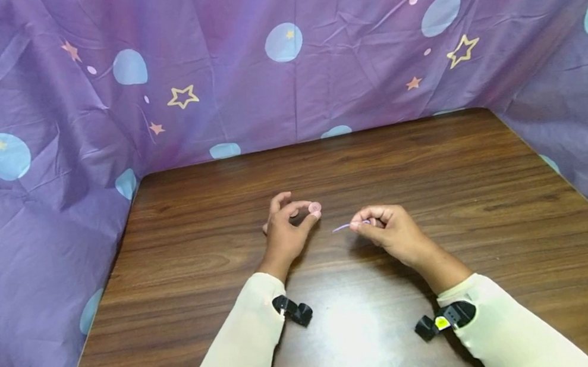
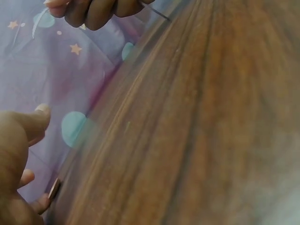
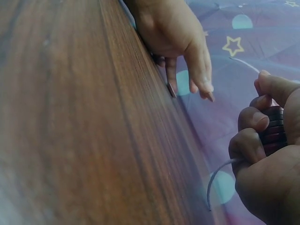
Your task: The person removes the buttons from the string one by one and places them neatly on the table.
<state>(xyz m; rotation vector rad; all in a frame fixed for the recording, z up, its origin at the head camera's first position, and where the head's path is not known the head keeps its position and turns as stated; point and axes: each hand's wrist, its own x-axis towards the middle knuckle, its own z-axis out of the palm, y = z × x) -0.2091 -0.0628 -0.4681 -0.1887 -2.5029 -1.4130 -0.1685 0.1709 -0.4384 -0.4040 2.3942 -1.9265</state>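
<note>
Between thumb and forefinger, my left hand [image 1: 284, 235] pinches a small pink round button [image 1: 315, 207], its flat face toward the head camera. Its other fingers are spread away. To the right, my right hand [image 1: 393, 233] pinches a thin purple lace [image 1: 340, 227], whose free tip points left toward the button with a short gap between. In the right wrist view, a stack of dark discs [image 3: 273, 131] sits inside the curled right fingers, partly hidden by them. The lace's other end [image 3: 216, 180] hangs out below that fist.
Both hands are over a brown wood-grain table [image 1: 195, 218]. A purple curtain [image 1: 241, 93] with stars and blue circles stands along its back and sides. Black wrist cameras [image 1: 292, 310] are strapped over pale sleeves [image 1: 241, 344]. Light glares on the tabletop between the forearms.
</note>
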